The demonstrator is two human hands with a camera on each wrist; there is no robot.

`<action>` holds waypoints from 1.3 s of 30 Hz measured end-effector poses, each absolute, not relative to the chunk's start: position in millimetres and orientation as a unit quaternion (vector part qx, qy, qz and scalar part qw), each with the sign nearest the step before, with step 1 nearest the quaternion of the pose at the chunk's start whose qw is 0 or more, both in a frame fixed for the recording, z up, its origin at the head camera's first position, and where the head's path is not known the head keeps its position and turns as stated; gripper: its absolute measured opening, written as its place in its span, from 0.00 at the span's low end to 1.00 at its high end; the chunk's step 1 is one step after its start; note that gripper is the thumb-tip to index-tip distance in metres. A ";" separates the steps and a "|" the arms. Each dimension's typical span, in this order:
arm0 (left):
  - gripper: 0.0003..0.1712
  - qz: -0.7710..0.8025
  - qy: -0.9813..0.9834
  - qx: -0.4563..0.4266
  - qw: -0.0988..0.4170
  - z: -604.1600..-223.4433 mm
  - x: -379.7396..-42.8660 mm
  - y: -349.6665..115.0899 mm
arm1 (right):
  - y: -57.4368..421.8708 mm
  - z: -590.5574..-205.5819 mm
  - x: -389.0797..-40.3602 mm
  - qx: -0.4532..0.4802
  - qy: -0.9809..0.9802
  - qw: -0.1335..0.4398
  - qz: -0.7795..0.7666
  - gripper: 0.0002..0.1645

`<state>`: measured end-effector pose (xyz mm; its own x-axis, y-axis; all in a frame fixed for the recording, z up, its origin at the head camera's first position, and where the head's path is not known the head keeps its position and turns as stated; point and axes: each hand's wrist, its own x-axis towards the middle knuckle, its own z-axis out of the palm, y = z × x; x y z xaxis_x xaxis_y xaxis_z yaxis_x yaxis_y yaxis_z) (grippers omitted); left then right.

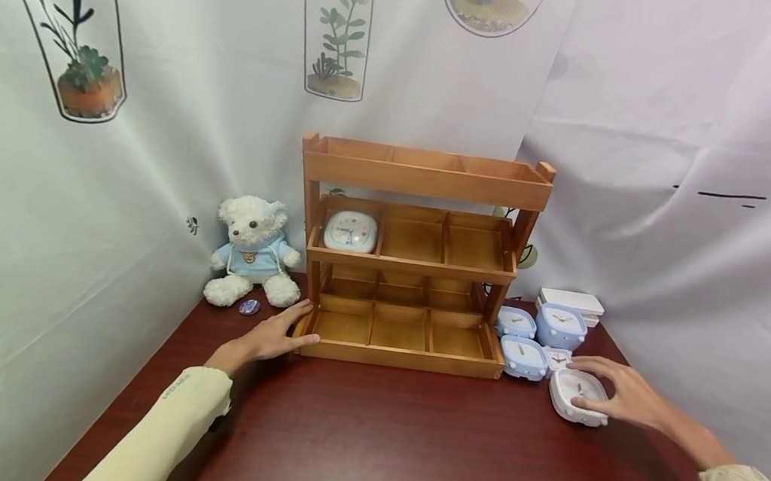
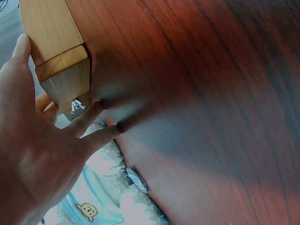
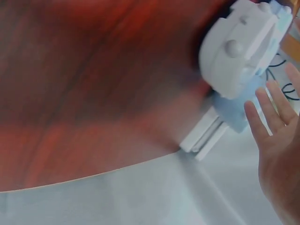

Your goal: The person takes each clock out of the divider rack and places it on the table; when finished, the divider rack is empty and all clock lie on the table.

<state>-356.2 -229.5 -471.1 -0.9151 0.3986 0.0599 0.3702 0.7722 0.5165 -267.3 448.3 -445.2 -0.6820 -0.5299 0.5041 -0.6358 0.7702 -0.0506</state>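
Observation:
My left hand (image 1: pixel 272 335) rests at the lower left front corner of a brown wooden shelf (image 1: pixel 424 177). Its thumb lies along the front board and its fingers spread out by the side, some tips down on the table in the left wrist view. My right hand (image 1: pixel 634 396) is over a white alarm clock (image 1: pixel 565 412) on the table, thumb and fingertips spread across its face. In the right wrist view those fingers look extended, close by the clock (image 3: pixel 220 61). Another pale clock (image 1: pixel 351 232) sits in the left compartment of the middle tier.
Several blue clocks (image 1: pixel 561 327) and a small white one (image 1: pixel 558 358) cluster right of the shelf. Stacked white boxes (image 1: pixel 571 300) stand behind. A white teddy bear (image 1: pixel 254 253) and a small round blue tin (image 1: pixel 249 307) are at left. Patterned cloth walls (image 1: pixel 417 92) enclose the table (image 1: pixel 377 436).

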 end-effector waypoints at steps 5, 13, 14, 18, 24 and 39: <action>0.53 0.268 0.942 0.202 0.026 -471.8 -355.3 -231.7 | 432.1 -429.4 -275.9 0.343 -0.900 0.238 0.125 0.37; 0.53 0.271 0.942 0.199 0.026 -470.7 -353.3 -232.7 | 398.3 -399.3 -292.3 0.368 -0.891 0.234 0.125 0.37; 0.53 0.272 0.941 0.199 0.026 -470.5 -353.1 -232.6 | 393.9 -395.8 -294.4 0.371 -0.890 0.234 0.123 0.38; 0.52 0.275 0.941 0.198 0.023 -469.8 -353.3 -232.5 | 377.0 -382.4 -302.4 0.378 -0.890 0.219 0.127 0.38; 0.52 0.273 0.942 0.193 0.025 -467.9 -355.1 -232.3 | 350.2 -360.0 -315.3 0.403 -0.879 0.203 0.154 0.37; 0.53 0.270 0.943 0.190 0.031 -471.8 -357.5 -229.5 | 277.8 -326.4 -344.4 0.440 -0.859 0.187 0.181 0.31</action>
<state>-357.5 -229.5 -471.8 -0.9262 0.3745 0.0446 0.3413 0.7819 0.5217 -344.4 277.8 -326.4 -0.5426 -0.6888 0.4808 -0.8242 0.5470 -0.1465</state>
